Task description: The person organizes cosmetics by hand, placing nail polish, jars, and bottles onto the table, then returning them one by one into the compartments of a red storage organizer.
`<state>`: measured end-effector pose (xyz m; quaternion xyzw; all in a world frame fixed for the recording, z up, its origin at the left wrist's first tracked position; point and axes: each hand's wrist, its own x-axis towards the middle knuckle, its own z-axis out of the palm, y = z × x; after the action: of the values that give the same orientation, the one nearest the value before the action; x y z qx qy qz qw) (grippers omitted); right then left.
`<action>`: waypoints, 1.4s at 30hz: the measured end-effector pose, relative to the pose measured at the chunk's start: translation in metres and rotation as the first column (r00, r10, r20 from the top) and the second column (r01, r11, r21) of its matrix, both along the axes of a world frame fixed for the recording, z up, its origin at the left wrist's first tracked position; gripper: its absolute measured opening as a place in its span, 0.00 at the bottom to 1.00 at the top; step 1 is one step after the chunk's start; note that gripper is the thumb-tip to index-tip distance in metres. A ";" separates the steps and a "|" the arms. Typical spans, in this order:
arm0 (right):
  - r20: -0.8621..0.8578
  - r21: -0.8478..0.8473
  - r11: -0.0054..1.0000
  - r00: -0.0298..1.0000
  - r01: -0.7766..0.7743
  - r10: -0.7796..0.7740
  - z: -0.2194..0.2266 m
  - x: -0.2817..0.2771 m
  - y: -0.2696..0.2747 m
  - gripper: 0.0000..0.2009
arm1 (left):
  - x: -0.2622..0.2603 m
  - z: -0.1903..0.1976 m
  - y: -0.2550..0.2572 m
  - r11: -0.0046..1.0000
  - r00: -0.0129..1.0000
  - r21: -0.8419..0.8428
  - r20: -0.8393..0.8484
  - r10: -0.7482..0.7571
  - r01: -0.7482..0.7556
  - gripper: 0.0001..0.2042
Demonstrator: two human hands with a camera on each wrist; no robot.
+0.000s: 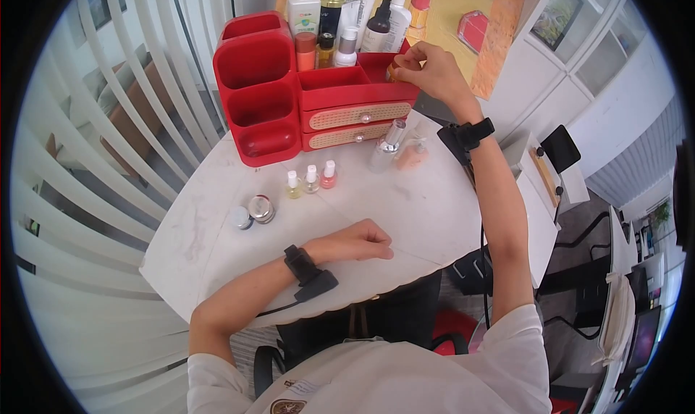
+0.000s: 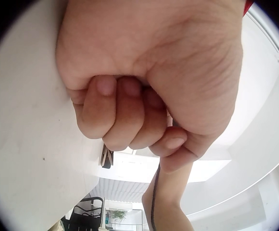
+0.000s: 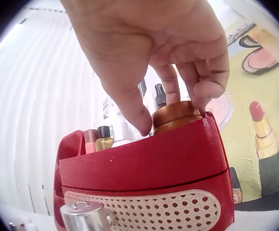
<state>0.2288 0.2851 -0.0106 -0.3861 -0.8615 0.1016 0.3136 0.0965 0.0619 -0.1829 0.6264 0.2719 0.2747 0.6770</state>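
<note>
My right hand [image 1: 440, 72] is at the right end of the red organizer [image 1: 355, 97]. In the right wrist view the thumb and fingers of the right hand [image 3: 154, 43] are around a round brown-gold jar [image 3: 177, 114], whose lower part is hidden behind the organizer's red front wall [image 3: 144, 161]. My left hand [image 1: 351, 241] rests on the white table [image 1: 217, 269], its fingers curled into the palm and nothing seen in them; the left wrist view shows the left hand [image 2: 149, 72] in this same fist.
Bottles and tubes stand in the organizer's back row, including a black-capped bottle [image 1: 377, 28]. Before the drawers are a clear silver-capped bottle [image 1: 385, 149] and a pink bottle [image 1: 413, 155]. Several small polish bottles, one pink [image 1: 329, 176], and two jars, one silver-lidded [image 1: 261, 208], stand further left.
</note>
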 end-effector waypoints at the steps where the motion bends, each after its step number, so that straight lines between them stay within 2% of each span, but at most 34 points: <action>1: -0.016 0.002 1.000 1.000 0.002 -0.002 -0.001 -0.001 0.001 0.21 | 0.000 0.000 0.000 1.000 1.000 -0.006 0.011 0.007 -0.007 0.22; 3: -0.030 0.005 1.000 1.000 -0.002 0.002 -0.002 -0.001 0.003 0.21 | -0.001 -0.001 -0.001 1.000 1.000 0.002 0.010 0.009 -0.009 0.22; 5: -0.088 0.163 0.985 0.996 0.050 -0.036 0.001 -0.001 0.002 0.24 | 0.000 -0.001 0.000 1.000 1.000 0.011 0.010 0.014 -0.015 0.22; 6: -0.084 0.166 0.985 0.996 0.040 -0.026 0.006 0.002 0.003 0.24 | 0.000 -0.001 0.000 1.000 1.000 -0.010 0.008 0.003 -0.003 0.22; 8: -0.197 0.245 0.968 0.980 0.046 0.003 0.026 0.004 -0.016 0.25 | 0.000 0.000 -0.001 0.999 1.000 -0.036 0.011 0.010 -0.009 0.22; 9: -0.193 0.238 0.971 0.981 0.031 0.016 0.035 0.005 -0.029 0.25 | 0.000 0.003 -0.002 1.000 1.000 0.004 -0.003 0.008 -0.008 0.22; 11: -0.233 0.285 0.955 0.961 -0.081 0.151 0.047 0.007 -0.063 0.25 | 0.000 0.003 -0.003 0.999 1.000 0.034 -0.018 0.021 -0.020 0.21; 12: -0.234 0.278 0.956 0.958 -0.095 0.163 0.047 0.008 -0.078 0.25 | 0.000 0.002 -0.003 1.000 1.000 0.025 -0.026 0.013 -0.012 0.21; 14: -0.221 0.041 0.974 0.949 -0.223 0.227 0.042 0.012 -0.107 0.25 | 0.003 -0.003 -0.004 1.000 0.999 0.013 -0.032 0.022 -0.021 0.21; 16: -0.198 -0.045 0.951 0.935 -0.307 0.292 0.029 0.015 -0.125 0.26 | 0.007 -0.006 -0.003 0.989 0.997 0.131 -0.057 -0.061 0.068 0.20; 17: -0.183 -0.077 0.938 0.930 -0.337 0.319 0.021 0.015 -0.131 0.27 | 0.011 0.005 -0.008 0.989 0.997 0.137 -0.063 -0.038 0.046 0.20; 19: -0.156 -0.124 0.922 0.925 -0.367 0.347 0.006 0.018 -0.140 0.28 | 0.018 0.035 -0.023 0.936 0.972 0.285 -0.171 -0.162 0.206 0.20; 20: -0.157 -0.153 0.916 0.924 -0.371 0.348 -0.001 0.018 -0.143 0.29 | 0.015 0.048 -0.029 0.936 0.971 0.288 -0.182 -0.152 0.201 0.20; 22: -0.172 -0.163 0.900 0.909 -0.405 0.379 -0.014 0.018 -0.144 0.29 | 0.006 0.077 -0.042 0.848 0.926 0.510 -0.373 0.067 0.144 0.19; 23: -0.186 -0.173 0.885 0.897 -0.431 0.401 -0.020 0.018 -0.146 0.30 | -0.005 0.099 -0.047 0.821 0.845 0.548 -0.506 0.173 0.160 0.19; 25: -0.237 -0.163 0.866 0.871 -0.472 0.430 -0.028 0.016 -0.151 0.31 | -0.031 0.126 -0.060 0.802 0.755 0.597 -0.523 0.396 -0.007 0.17; 27: -0.297 -0.182 0.841 0.844 -0.509 0.446 -0.033 0.012 -0.159 0.32 | -0.050 0.132 -0.068 0.514 0.595 0.836 -0.319 0.738 -0.190 0.19; 28: -0.311 -0.178 0.839 0.838 -0.514 0.448 -0.035 0.009 -0.165 0.32 | -0.053 0.134 -0.070 0.517 0.588 0.837 -0.330 0.738 -0.180 0.19; 30: -0.316 -0.190 0.819 0.824 -0.541 0.471 -0.036 -0.002 -0.175 0.33 | -0.056 0.134 -0.072 0.314 0.474 0.922 -0.177 0.863 -0.226 0.31; 31: -0.303 -0.198 0.804 0.815 -0.561 0.494 -0.038 -0.010 -0.178 0.33 | -0.055 0.134 -0.071 0.335 0.497 0.919 -0.196 0.845 -0.208 0.36; 32: -0.306 -0.190 0.797 0.806 -0.573 0.507 -0.042 -0.017 -0.181 0.33 | -0.055 0.131 -0.071 0.328 0.484 0.922 -0.195 0.853 -0.206 0.36; 34: -0.379 -0.122 0.773 0.749 -0.622 0.543 -0.048 -0.027 -0.185 0.34 | -0.057 0.128 -0.070 0.450 0.459 0.831 -0.277 0.845 -0.326 0.35; 38: -0.395 -0.093 0.767 0.731 -0.634 0.556 -0.039 -0.014 -0.186 0.32 | -0.074 0.132 -0.073 0.453 0.402 0.824 -0.309 0.862 -0.340 0.32; 39: -0.397 -0.094 0.764 0.728 -0.638 0.559 -0.034 -0.005 -0.181 0.32 | -0.086 0.130 -0.071 0.454 0.372 0.803 -0.314 0.873 -0.387 0.31; 41: -0.399 -0.270 0.762 0.789 -0.589 0.468 -0.028 0.020 -0.164 0.26 | -0.114 0.124 -0.066 0.453 0.331 0.776 -0.328 0.885 -0.440 0.29; 42: -0.460 -0.257 0.759 0.767 -0.598 0.448 -0.035 0.031 -0.151 0.23 | -0.130 0.117 -0.062 0.434 0.274 0.755 -0.338 0.900 -0.492 0.29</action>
<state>0.2599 0.1342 -0.0452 -0.1525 -0.8219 0.4265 0.3455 -0.0333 -0.0004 -0.0657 0.6311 0.6834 0.3494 0.1127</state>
